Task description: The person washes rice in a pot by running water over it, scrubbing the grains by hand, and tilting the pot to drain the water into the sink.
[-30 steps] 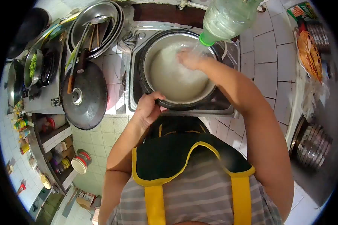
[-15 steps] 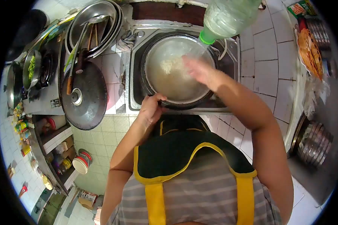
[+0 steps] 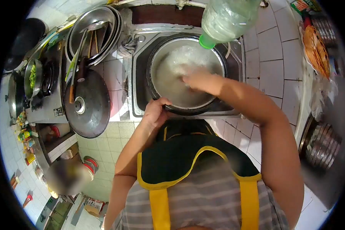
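A round pot (image 3: 154, 73) of cloudy water sits in the metal sink (image 3: 138, 88). My left hand (image 3: 156, 112) grips the pot's dark near rim, fingers wrapped over it. Inside the pot, my right hand (image 3: 199, 79) is at the water, smeared by motion, so its fingers and anything in them cannot be made out. Above the pot's far right rim hangs an upside-down clear bottle (image 3: 228, 21) with a green neck, and the water below it is frothy. A crumpled cloth (image 3: 128, 46) lies at the sink's back left corner.
Left of the sink are stacked metal bowls (image 3: 119, 32) with a ladle and a large dark lid (image 3: 92, 115). Farther left stands a stove with a pan of greens (image 3: 33, 76). A red-and-white bucket (image 3: 90, 168) is on the floor. Metal trays (image 3: 322, 147) lie right.
My right hand has moved down and left within the pot. More froth shows on the water than half a second ago. A blurred shape now covers part of the shelves at lower left.
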The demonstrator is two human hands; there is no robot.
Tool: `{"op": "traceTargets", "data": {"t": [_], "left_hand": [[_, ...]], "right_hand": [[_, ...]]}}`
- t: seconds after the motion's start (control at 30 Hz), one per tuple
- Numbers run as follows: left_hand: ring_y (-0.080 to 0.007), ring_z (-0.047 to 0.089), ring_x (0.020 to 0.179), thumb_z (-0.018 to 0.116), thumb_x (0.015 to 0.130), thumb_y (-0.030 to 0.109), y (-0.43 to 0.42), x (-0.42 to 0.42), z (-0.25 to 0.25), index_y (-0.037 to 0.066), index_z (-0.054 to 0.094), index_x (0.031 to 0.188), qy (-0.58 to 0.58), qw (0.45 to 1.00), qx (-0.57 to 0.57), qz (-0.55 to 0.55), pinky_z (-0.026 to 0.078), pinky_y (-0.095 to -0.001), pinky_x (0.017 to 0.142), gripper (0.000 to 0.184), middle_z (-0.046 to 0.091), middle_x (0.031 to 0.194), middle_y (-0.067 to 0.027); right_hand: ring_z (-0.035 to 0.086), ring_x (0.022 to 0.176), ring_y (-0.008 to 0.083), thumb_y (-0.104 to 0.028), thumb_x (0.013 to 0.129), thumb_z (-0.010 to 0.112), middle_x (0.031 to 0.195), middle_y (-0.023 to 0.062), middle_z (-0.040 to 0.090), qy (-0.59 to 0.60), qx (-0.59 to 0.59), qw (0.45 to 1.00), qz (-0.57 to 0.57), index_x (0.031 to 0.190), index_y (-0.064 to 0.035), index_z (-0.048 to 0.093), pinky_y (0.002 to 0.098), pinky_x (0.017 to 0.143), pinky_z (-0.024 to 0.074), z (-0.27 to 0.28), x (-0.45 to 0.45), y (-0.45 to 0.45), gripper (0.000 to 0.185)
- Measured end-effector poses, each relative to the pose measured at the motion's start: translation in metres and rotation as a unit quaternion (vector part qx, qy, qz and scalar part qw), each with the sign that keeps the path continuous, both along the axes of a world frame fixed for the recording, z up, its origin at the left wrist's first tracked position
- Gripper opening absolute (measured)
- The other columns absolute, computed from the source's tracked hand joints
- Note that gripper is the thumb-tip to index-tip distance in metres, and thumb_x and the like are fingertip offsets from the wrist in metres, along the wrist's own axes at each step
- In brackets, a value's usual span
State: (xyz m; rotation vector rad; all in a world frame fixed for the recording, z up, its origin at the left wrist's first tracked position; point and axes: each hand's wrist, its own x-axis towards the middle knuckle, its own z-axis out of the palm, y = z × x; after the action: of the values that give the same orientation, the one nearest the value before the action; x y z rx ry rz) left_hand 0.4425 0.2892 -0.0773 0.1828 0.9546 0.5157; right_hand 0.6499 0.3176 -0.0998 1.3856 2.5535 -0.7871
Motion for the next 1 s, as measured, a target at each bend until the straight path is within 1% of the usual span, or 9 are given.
{"op": "traceTargets", "data": {"t": [0.07, 0.1, 0.17, 0.23, 0.5, 0.63, 0.77, 0.87, 1.0], "left_hand": [[-0.0263, 0.056, 0.079, 0.051, 0.070, -0.002, 0.001, 0.002, 0.002, -0.003, 0.052, 0.090, 0.005, 1.000, 0.003, 0.005, 0.050, -0.0464, 0.065, 0.020, 0.056, 0.087, -0.0131], [-0.0261, 0.056, 0.079, 0.051, 0.070, -0.002, 0.001, 0.003, 0.000, -0.003, 0.052, 0.089, 0.008, 1.000, 0.002, -0.002, 0.050, -0.0460, 0.065, 0.019, 0.056, 0.086, -0.0130], [-0.0256, 0.056, 0.078, 0.051, 0.070, -0.002, 0.001, 0.007, 0.001, -0.003, 0.052, 0.089, 0.012, 1.000, -0.002, -0.008, 0.050, -0.0455, 0.065, 0.019, 0.056, 0.086, -0.0126], [-0.0250, 0.055, 0.078, 0.051, 0.070, -0.002, 0.003, 0.008, 0.011, -0.003, 0.052, 0.088, 0.015, 1.000, -0.005, -0.005, 0.050, -0.0451, 0.065, 0.018, 0.055, 0.085, -0.0122], [-0.0245, 0.054, 0.081, 0.052, 0.070, 0.000, 0.007, 0.008, 0.023, 0.000, 0.052, 0.092, 0.013, 1.000, 0.018, -0.012, 0.049, -0.0449, 0.066, 0.022, 0.055, 0.087, -0.0108], [-0.0243, 0.054, 0.084, 0.052, 0.070, 0.000, 0.009, 0.003, 0.003, 0.001, 0.050, 0.096, 0.000, 1.000, 0.011, -0.019, 0.048, -0.0456, 0.067, 0.026, 0.054, 0.090, -0.0102], [-0.0259, 0.054, 0.087, 0.050, 0.071, -0.001, 0.006, 0.003, 0.000, 0.000, 0.049, 0.098, 0.018, 1.000, 0.003, -0.010, 0.048, -0.0463, 0.069, 0.028, 0.054, 0.092, -0.0107], [-0.0269, 0.054, 0.087, 0.050, 0.071, -0.002, 0.008, 0.002, 0.007, 0.000, 0.048, 0.099, -0.007, 1.000, 0.003, 0.008, 0.048, -0.0469, 0.069, 0.029, 0.054, 0.095, -0.0121], [-0.0269, 0.055, 0.086, 0.050, 0.070, -0.002, 0.008, 0.002, 0.006, -0.001, 0.049, 0.098, -0.010, 1.000, 0.019, -0.014, 0.048, -0.0480, 0.071, 0.027, 0.055, 0.095, -0.0132]], "right_hand": [[0.046, 0.104, 0.0397, -0.020, 0.075, 0.054, 0.116, 0.0244, 0.045, -0.153, 0.083, 0.985, -0.020, 0.101, -0.0063, 0.058, 0.0471, 0.090, 0.0353, 0.023, -0.007, -0.024, 0.031], [0.047, 0.104, 0.0369, -0.017, 0.075, 0.051, 0.115, 0.0223, 0.046, -0.131, -0.077, 0.988, 0.020, 0.105, -0.0065, 0.056, 0.0478, 0.089, 0.0353, 0.021, -0.016, -0.014, 0.032], [0.048, 0.104, 0.0370, -0.017, 0.075, 0.050, 0.112, 0.0212, 0.049, 0.034, 0.042, 0.997, 0.054, 0.108, -0.0074, 0.056, 0.0482, 0.088, 0.0356, -0.044, -0.005, -0.003, 0.034], [0.050, 0.100, 0.0383, -0.016, 0.075, 0.048, 0.105, 0.0204, 0.054, 0.034, -0.094, 0.987, -0.126, 0.108, -0.0078, 0.056, 0.0470, 0.088, 0.0360, -0.003, -0.014, 0.011, 0.035], [0.057, 0.092, 0.0276, -0.016, 0.075, 0.046, 0.100, 0.0174, 0.057, 0.013, -0.161, 0.958, -0.239, 0.098, -0.0077, 0.061, 0.0413, 0.075, 0.0458, 0.009, -0.017, 0.018, 0.028], [0.057, 0.087, 0.0329, -0.018, 0.074, 0.046, 0.096, 0.0177, 0.058, -0.003, 0.030, 0.998, 0.061, 0.099, -0.0075, 0.059, 0.0438, 0.073, 0.0453, -0.001, -0.018, -0.009, 0.030], [0.053, 0.096, 0.0349, -0.024, 0.078, 0.042, 0.101, 0.0206, 0.056, 0.080, -0.093, 0.915, -0.385, 0.092, -0.0049, 0.061, 0.0476, 0.086, 0.0373, -0.020, -0.029, 0.015, 0.031], [0.052, 0.097, 0.0364, -0.025, 0.082, 0.037, 0.103, 0.0184, 0.056, -0.077, -0.070, 0.994, -0.034, 0.099, -0.0040, 0.057, 0.0492, 0.086, 0.0362, 0.010, -0.006, 0.000, 0.034], [0.055, 0.091, 0.0362, -0.024, 0.082, 0.040, 0.098, 0.0212, 0.057, -0.024, -0.041, 0.943, -0.330, 0.099, -0.0053, 0.058, 0.0464, 0.082, 0.0406, 0.018, -0.011, 0.037, 0.031]]}}
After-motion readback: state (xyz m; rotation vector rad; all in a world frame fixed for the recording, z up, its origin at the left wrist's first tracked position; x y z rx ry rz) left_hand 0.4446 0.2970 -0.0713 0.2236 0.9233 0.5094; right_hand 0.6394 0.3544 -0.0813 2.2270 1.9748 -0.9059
